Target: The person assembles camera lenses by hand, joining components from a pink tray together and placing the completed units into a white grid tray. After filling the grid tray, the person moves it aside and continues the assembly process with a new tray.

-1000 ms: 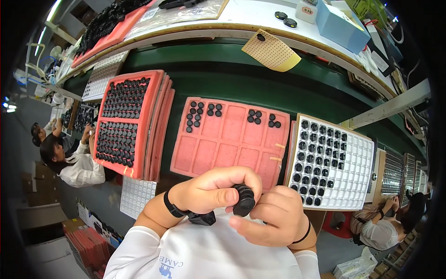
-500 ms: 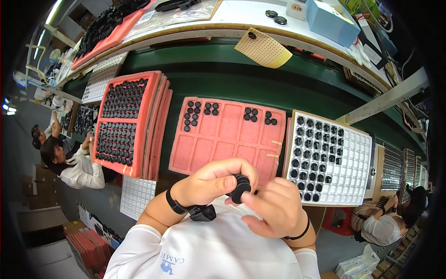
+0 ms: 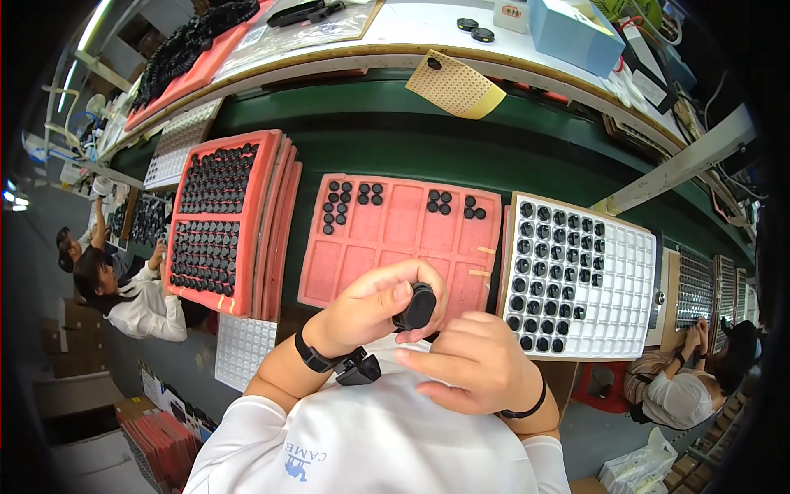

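Observation:
In front of my chest, my left hand (image 3: 380, 300) is closed around a black cylindrical part (image 3: 418, 309), its flat round face turned toward my right hand. My right hand (image 3: 473, 362) is just to the right and a little lower, off the part. Its index finger and thumb are stretched out and apart, while the other fingers curl; nothing shows between them. Beyond my hands lies a pink compartment tray (image 3: 395, 251) with small black round pieces in several of its far compartments. Right of it, a white cell tray (image 3: 613, 300) holds rows of glossy black parts.
At left stands a stack of pink trays (image 3: 262, 239), the top one packed with black pieces. A yellow perforated sheet (image 3: 455, 85) hangs from the shelf edge, near a blue box (image 3: 576, 37). A metal post (image 3: 683, 160) rises at right. People work on both sides.
My right fingers have come off the black part and moved slightly left and down. My left hand has turned the part and shifted it a little left and up.

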A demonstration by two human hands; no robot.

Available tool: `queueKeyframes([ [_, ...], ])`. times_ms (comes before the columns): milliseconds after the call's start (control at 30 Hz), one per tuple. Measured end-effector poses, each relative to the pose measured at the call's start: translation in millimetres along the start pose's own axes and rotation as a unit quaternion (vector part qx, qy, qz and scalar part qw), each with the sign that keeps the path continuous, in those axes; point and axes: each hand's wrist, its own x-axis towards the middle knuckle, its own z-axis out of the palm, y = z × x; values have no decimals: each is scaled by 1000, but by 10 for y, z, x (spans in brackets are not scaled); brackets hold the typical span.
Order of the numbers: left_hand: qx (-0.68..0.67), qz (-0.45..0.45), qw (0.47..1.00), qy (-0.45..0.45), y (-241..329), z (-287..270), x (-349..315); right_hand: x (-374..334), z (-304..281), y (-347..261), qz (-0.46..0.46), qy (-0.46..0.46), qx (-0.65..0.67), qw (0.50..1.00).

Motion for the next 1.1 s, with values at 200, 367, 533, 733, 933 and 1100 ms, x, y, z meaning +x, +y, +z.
queueKeyframes([
  [200,-20,-22,1000,10,28,-27,-26,44,52,-47,84,69,26,994],
  [367,-43,-2,999,-18,-39,-108,18,1,51,27,11,-32,85,996],
  [533,-44,3,999,-13,-75,-172,40,-91,153,200,8,52,95,994],
  [733,105,5,993,48,-209,-356,-8,-175,421,372,291,211,295,885],
  [933,266,-61,955,117,-463,-668,-182,-284,854,682,327,202,294,875],
  [1100,311,-125,931,146,-653,-1029,-232,-383,1178,994,380,239,383,807],
])
